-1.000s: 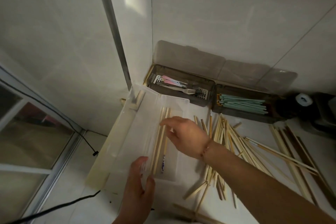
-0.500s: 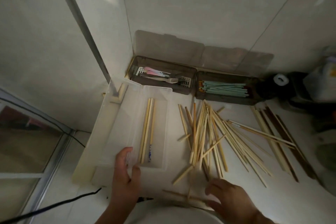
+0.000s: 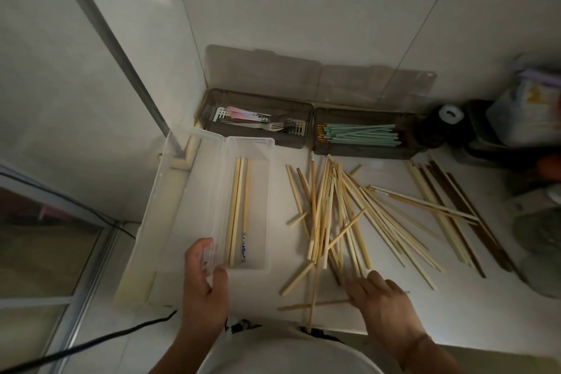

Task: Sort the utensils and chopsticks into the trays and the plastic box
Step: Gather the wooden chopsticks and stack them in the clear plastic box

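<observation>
A clear plastic box (image 3: 258, 179) lies open on the white counter, with its lid (image 3: 182, 191) folded out to the left. Three chopsticks (image 3: 238, 209) lie inside it. My left hand (image 3: 203, 285) grips the box's near left corner. A heap of pale wooden chopsticks (image 3: 337, 215) is spread to the right of the box. My right hand (image 3: 379, 297) rests palm down on the near ends of that heap, fingers on the sticks. At the wall stand two dark trays: the left tray (image 3: 258, 97) holds forks and pink-handled utensils, the right tray (image 3: 364, 152) holds mint-green chopsticks.
Longer pale and dark brown chopsticks (image 3: 449, 209) lie at the right. Dark containers and a bag (image 3: 528, 112) crowd the far right corner. The counter ends at the left beyond the lid, where a black cable (image 3: 91, 343) runs over the floor by a window frame.
My right hand left the box, swung to the near right and now lies on the loose chopsticks' near ends. My left hand stayed on the box corner. The camera tilted.
</observation>
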The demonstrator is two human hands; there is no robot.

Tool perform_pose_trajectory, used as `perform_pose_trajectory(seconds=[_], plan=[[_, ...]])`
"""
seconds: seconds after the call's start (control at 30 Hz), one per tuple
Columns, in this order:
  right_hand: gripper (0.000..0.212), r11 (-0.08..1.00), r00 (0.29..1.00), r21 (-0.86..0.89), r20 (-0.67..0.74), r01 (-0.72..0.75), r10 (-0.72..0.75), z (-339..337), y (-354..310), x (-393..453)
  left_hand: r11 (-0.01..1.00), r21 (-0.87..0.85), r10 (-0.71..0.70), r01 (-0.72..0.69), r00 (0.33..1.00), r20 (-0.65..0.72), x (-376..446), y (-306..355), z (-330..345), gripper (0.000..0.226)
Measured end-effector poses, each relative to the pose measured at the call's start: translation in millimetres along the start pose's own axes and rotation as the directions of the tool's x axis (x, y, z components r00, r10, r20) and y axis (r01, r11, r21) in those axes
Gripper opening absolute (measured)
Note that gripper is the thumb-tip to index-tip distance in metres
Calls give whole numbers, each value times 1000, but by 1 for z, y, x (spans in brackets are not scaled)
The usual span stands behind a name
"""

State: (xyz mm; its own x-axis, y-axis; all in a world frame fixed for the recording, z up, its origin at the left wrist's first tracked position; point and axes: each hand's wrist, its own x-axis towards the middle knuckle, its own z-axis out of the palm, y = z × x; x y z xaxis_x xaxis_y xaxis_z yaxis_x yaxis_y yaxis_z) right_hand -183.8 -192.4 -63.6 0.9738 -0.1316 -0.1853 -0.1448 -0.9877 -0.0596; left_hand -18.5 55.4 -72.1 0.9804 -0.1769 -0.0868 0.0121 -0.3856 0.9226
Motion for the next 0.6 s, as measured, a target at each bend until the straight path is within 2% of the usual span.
perform_pose_trajectory(seconds=[0.17, 0.27, 0.37, 0.43, 0.5, 0.6], plan=[[37, 998, 998, 7, -31, 55, -55, -19, 39, -11, 1000, -24, -11, 12, 1000, 12, 1, -2, 0, 47], [40, 998, 999, 53, -31, 18, -17, -41, 66, -9, 1000, -27, 14, -13, 1000, 9, 1, -5, 0, 40], [42, 997, 999, 75, 50, -17, 13, -63, 84, 2, 1000, -20, 10, -10, 1000, 8, 2, -7, -1, 45], [31, 1000, 993, 7, 117, 18, -19, -76, 99, 12, 1000, -23, 5, -5, 1000, 6, 2, -7, -1, 48], [33, 995, 984, 96, 177, -7, -10, -96, 100, 28, 1000, -29, 9, -9, 1000, 8, 3, -5, -3, 49], [41, 894, 992, 434, 102, -110, 72, -125, 79, 63, 999, -33, 17, -16, 999, 33, 2, -5, -6, 50]])
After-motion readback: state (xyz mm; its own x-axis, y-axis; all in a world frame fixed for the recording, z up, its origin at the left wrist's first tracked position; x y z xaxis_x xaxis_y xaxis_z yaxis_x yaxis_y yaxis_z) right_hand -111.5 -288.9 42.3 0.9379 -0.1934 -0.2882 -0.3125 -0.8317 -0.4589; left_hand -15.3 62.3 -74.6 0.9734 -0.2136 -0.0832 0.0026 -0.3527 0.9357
